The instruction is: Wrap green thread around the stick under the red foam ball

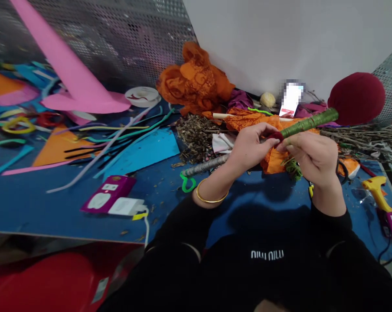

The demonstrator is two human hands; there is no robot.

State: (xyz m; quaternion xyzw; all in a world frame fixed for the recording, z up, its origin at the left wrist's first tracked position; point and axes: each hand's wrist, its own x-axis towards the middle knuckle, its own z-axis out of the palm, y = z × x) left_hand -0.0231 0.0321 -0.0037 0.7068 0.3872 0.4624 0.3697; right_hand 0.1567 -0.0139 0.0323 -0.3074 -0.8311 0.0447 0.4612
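Note:
A long stick (308, 123) is held slanting above the table, its upper part wrapped in green and its lower part in grey. At its upper right end sits a rounded dark red cloth-covered head (357, 99), and a bright green loop (187, 183) hangs at the lower left end. My left hand (251, 147) is closed around the stick near its middle. With thumb and fingers pinched, my right hand (309, 154) is at the stick beside a small dark red piece (276, 137); what exactly the pinch holds is hidden.
Orange cloth (197, 82) and dry plant stems (196, 134) lie behind. A lit phone (292, 99) leans against the wall. At left are a pink cone hat (69, 69), blue sheet (144, 151) and purple power strip (106, 195). A yellow glue gun (376, 190) rests at right.

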